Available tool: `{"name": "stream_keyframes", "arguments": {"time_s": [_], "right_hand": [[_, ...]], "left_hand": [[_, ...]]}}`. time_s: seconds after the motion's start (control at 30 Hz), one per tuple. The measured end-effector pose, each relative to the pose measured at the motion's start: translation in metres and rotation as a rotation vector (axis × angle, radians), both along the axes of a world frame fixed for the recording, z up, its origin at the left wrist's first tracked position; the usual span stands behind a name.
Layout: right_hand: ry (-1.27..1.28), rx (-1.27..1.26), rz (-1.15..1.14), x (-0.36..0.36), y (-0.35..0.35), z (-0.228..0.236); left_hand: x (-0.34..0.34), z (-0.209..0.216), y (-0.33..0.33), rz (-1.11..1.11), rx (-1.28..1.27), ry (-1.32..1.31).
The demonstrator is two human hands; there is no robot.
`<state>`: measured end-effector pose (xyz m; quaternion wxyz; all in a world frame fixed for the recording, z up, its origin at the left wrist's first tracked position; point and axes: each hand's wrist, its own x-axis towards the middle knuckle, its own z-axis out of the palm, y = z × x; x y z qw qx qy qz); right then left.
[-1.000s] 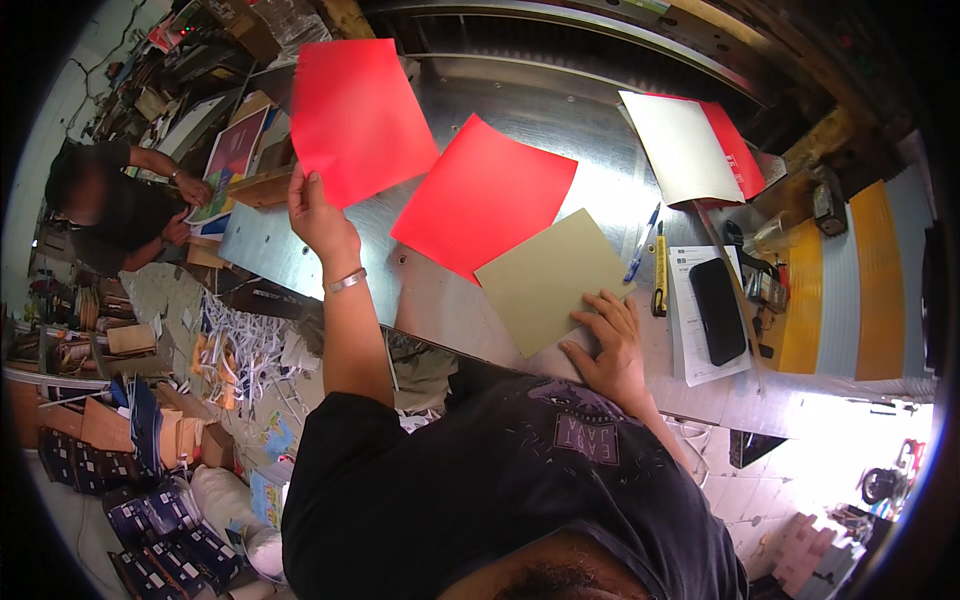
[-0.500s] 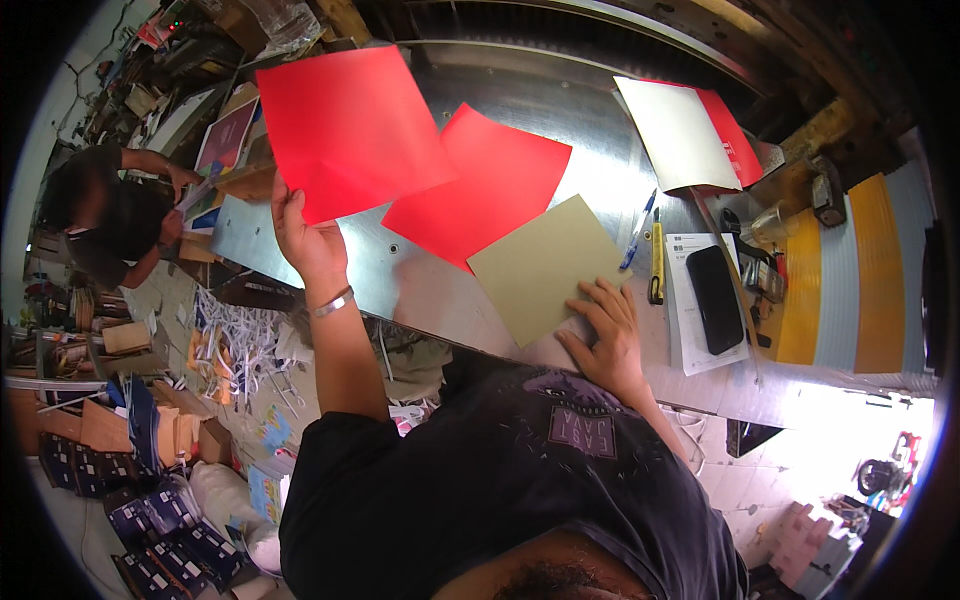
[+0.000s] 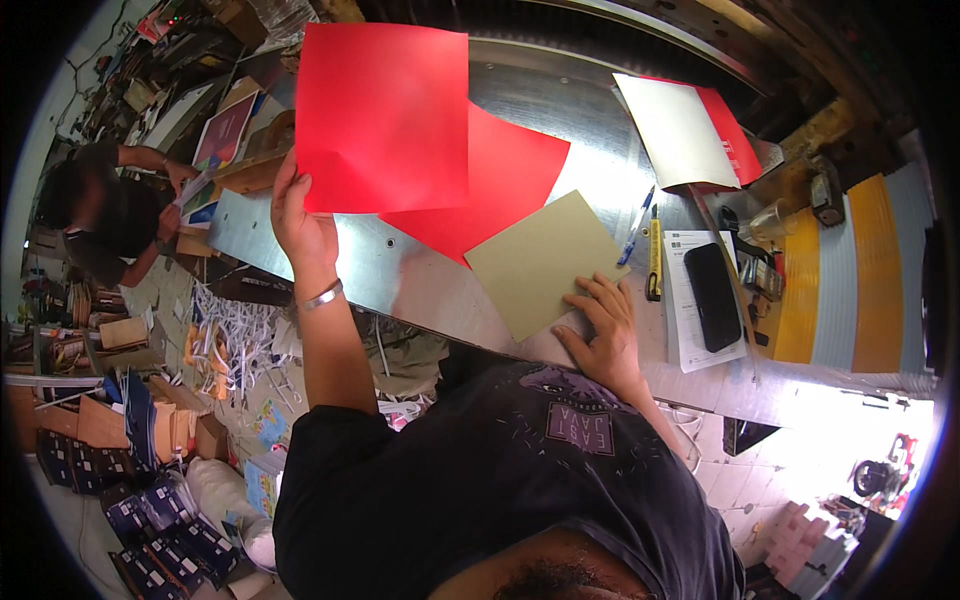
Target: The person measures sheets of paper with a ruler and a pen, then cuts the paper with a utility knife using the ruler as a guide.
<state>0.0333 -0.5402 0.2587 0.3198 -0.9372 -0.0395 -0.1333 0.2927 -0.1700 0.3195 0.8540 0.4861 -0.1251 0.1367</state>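
My left hand pinches the lower left corner of a red sheet, raised over the metal table. Behind it, partly covered, a second red sheet lies on the table top. A square of grey-brown board overlaps that sheet's lower right edge. My right hand rests with spread fingers at the board's right edge, fingertips touching it. Just beyond those fingers lie a blue pen and a yellow utility knife.
Printed papers with a black phone lie at the right. Farther back sits a white sheet over a red one. Another person works at the left. Paper strips litter the floor. A metal table edge runs before me.
The raised red sheet has moved right and slightly away, turning until its sides stand nearly straight. It now covers more of the second red sheet. My right hand has barely shifted.
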Motion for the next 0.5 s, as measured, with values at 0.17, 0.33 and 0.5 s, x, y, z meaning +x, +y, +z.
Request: {"name": "stream_keyframes", "arguments": {"time_s": [0.17, 0.33, 0.5], "right_hand": [[0.006, 0.001, 0.001, 0.000, 0.000, 0.000], [0.002, -0.001, -0.002, 0.000, -0.001, -0.001], [0.010, 0.006, 0.002, 0.000, -0.001, 0.000]], "left_hand": [[-0.001, 0.013, -0.010, 0.051, 0.153, -0.009], [-0.001, 0.027, -0.019, 0.002, 0.279, -0.031], [0.001, 0.039, -0.025, -0.005, 0.414, -0.034]]}}
